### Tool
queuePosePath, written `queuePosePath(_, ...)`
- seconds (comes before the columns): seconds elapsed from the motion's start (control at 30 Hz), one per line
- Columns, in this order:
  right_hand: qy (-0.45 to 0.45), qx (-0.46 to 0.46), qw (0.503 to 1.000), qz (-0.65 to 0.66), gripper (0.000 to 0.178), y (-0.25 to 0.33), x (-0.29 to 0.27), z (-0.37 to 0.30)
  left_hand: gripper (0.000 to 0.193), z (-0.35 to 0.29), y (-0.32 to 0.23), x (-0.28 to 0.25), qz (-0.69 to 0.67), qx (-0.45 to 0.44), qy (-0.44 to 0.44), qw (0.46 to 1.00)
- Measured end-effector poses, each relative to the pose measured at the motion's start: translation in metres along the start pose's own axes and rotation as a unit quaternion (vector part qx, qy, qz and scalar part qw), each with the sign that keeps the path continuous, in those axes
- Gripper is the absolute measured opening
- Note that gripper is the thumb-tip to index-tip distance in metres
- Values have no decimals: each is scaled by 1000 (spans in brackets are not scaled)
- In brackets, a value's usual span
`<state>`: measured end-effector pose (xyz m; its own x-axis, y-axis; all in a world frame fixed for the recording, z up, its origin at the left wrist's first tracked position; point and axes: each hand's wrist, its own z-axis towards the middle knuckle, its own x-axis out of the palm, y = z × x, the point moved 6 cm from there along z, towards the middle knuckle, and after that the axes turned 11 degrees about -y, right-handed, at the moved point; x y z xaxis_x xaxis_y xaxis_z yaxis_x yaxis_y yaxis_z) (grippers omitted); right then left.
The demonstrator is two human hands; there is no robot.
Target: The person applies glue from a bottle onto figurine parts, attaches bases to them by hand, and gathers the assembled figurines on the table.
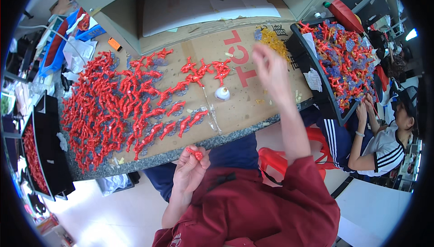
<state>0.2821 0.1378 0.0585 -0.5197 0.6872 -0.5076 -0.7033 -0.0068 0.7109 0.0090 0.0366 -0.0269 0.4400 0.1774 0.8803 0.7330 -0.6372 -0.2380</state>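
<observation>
My left hand (pixel 187 172) is closed on a small red plastic figure part (pixel 197 155), held just off the table's near edge. My right hand (pixel 275 75) is raised over the right side of the table, close to a heap of small yellow translucent pieces (pixel 274 42). Its fingers are drawn together; whatever is in them is too small to make out. A small white squeeze bottle (pixel 223 94) stands between the hands. Several red figures (pixel 197 71) lie beyond it. Rows of red figures on clear bluish bases (pixel 153 131) fill the left.
A black crate (pixel 302 50) of red, bluish and yellow parts stands at the right. Another black bin (pixel 50 156) with red parts is at the far left. A shelf (pixel 113 25) rises behind the cardboard-covered table (pixel 244 111). A co-worker (pixel 384 143) sits at the right.
</observation>
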Motion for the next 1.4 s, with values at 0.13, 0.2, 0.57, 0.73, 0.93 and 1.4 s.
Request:
queuePosePath(0.13,-50,-47,971,-229,20,-56,6,65,17,4,8,11,29,-22,19,999)
queuePosePath(0.2,-31,-27,959,-280,19,-51,9,67,17,3,6,11,33,-15,18,999)
queuePosePath(0.57,222,-66,950,208,18,62,-25,-114,20,15,9,23,28,-3,53,998)
queuePosePath(0.73,254,-29,928,270,21,70,-15,-138,21,10,11,19,79,-23,29,996)
queuePosePath(0.93,223,88,917,320,34,64,-5,-148,20,3,8,14,96,22,0,995)
queuePosePath(1.4,432,359,728,393,26,43,9,-161,18,-2,-2,17,250,109,96,957)
